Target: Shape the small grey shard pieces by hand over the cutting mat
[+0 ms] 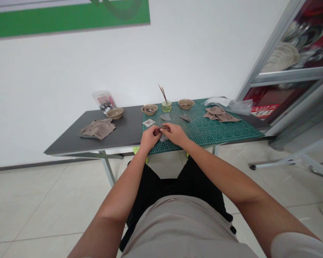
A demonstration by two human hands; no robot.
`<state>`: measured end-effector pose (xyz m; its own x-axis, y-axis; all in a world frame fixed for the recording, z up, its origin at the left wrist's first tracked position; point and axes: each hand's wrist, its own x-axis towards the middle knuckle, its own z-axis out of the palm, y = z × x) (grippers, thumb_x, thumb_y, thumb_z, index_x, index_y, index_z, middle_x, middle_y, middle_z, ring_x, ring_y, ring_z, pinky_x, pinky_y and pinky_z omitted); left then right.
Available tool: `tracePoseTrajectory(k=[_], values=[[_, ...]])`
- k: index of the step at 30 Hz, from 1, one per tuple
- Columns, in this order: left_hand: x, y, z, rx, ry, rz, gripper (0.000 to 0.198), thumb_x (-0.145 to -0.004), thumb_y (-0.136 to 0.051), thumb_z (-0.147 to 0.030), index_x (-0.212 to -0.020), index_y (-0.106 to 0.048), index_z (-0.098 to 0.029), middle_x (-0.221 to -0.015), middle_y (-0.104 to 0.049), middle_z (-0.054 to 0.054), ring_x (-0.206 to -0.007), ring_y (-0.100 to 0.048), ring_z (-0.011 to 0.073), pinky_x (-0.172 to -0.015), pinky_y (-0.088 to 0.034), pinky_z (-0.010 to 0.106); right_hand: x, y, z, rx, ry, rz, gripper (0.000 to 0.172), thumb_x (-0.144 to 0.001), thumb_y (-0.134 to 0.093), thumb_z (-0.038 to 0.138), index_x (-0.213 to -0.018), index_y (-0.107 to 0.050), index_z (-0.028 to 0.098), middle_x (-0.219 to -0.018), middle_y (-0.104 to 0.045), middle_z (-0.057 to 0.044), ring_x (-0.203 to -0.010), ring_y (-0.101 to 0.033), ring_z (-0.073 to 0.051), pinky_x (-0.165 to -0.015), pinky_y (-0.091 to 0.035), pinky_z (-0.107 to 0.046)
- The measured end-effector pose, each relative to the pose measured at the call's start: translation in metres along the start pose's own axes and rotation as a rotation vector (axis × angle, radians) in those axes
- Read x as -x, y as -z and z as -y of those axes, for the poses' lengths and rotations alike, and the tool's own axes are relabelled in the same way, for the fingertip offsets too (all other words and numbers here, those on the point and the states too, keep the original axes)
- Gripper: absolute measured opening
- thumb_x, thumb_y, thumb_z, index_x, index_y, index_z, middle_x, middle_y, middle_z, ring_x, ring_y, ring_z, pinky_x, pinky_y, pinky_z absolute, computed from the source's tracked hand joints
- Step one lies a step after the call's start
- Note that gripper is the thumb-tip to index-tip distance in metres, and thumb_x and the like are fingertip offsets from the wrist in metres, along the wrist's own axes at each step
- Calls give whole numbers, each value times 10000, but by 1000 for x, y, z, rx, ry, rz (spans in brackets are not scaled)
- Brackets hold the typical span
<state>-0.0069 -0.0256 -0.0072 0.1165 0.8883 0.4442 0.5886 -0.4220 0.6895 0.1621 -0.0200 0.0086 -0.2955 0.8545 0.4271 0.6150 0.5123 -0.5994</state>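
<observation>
My left hand [150, 137] and my right hand [174, 134] meet over the front part of the green cutting mat [201, 132]. Both are closed, fingertips together around something small and dark that I cannot make out. Just below the right fingers shows a small greyish, see-through piece [163, 137], partly covered by the hand. Beyond the hands lie a white square card [149, 123], a grey flat piece [165, 117] and a darker flat piece [185, 117].
Two bowls, one left [149, 110] and one right [186, 104], hold small items beside a glass jar [166, 106] with thin sticks. Another bowl [115, 113], a plastic pouch [103, 101], brown cloths [98, 129] and a clear bag [239, 106] lie farther out.
</observation>
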Motion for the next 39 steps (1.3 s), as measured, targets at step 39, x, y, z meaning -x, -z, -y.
tracePoseTrajectory(k=[39], values=[[1,0,10,-424,-292,191,244,-900,-503,-231,-1019,-715,-207,-1016,-598,87,-998,-531,226,-926,-474,401,-1,-6,-29,-475,-161,-105,198,-692,-615,182,-869,-698,156,-725,-680,-18,-652,-609,-155,-658,-480,-281]])
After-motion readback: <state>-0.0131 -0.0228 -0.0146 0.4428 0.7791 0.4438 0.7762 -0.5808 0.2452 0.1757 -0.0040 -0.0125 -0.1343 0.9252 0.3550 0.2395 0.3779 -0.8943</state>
